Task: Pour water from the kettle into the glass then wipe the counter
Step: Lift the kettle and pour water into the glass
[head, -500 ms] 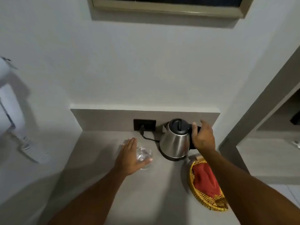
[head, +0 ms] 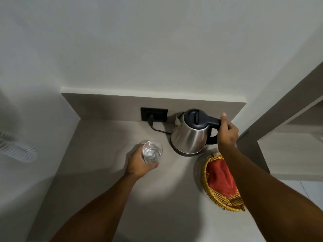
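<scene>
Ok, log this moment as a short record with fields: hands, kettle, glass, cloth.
left hand: wrapped around the glass
right hand: gripping the kettle handle
kettle: upright, lid shut, not pouring
glass: upright, by the kettle
cloth: red, lying in the wicker basket, untouched
counter: no spill seen

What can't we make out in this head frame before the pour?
- Water level in the kettle: head view, the shut black lid hides the inside.
- Grip on the kettle handle: the back of the right hand covers the fingers.
- Cloth in the wicker basket: the right forearm crosses it.
- Glass base: the left hand wraps it; whether it touches the counter is unclear.
</scene>
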The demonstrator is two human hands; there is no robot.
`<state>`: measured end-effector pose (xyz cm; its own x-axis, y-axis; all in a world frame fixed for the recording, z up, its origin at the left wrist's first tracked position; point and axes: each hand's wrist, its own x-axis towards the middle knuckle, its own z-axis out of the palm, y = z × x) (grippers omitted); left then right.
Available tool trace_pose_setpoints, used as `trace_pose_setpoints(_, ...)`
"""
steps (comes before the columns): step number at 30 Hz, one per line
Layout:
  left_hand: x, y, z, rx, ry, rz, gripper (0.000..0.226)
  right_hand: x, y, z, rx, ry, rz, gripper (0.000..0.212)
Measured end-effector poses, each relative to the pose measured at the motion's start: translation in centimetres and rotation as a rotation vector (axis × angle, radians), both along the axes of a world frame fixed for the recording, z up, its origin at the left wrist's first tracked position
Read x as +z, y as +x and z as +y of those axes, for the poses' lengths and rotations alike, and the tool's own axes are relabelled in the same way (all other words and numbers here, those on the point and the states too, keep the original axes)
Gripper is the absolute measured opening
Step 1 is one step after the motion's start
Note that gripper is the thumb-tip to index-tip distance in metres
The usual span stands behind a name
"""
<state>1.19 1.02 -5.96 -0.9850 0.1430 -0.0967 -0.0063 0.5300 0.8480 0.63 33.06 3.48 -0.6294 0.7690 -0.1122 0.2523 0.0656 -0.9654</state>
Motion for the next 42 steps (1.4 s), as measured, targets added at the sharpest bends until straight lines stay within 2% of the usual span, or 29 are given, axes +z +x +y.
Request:
trace_pose_setpoints(5,0.3,-0.2,0.4,0.008,-0.003,0.023,0.089,0.8,-0.8,0.0,0.013,0.008,-0.042,0.048)
trace_pose_setpoints(10,0.7,0.2,0.5,0.030,0.001,0.006,0.090,2.9,-1.8,-1.7,0.195,0.201,0.017,0.037)
trace_pose_setpoints(16,0.7,0.3,0.4,0.028,0.049,-0.002,0.083,7.0,-2.6,-4.7,0.555,0.703,0.170,0.036)
trace_pose_setpoints(26,0.9,0.7,0.1,0.019,0.053,0.015,0.076,10.3,-2.3,-10.4,0.830,1.364,0.221,0.044)
trace_pose_setpoints(42,1.8,0.6,0.1,0.004,-0.029,-0.011,0.075,13.0,-2.0,-13.8,1.029,1.670,0.235,0.047)
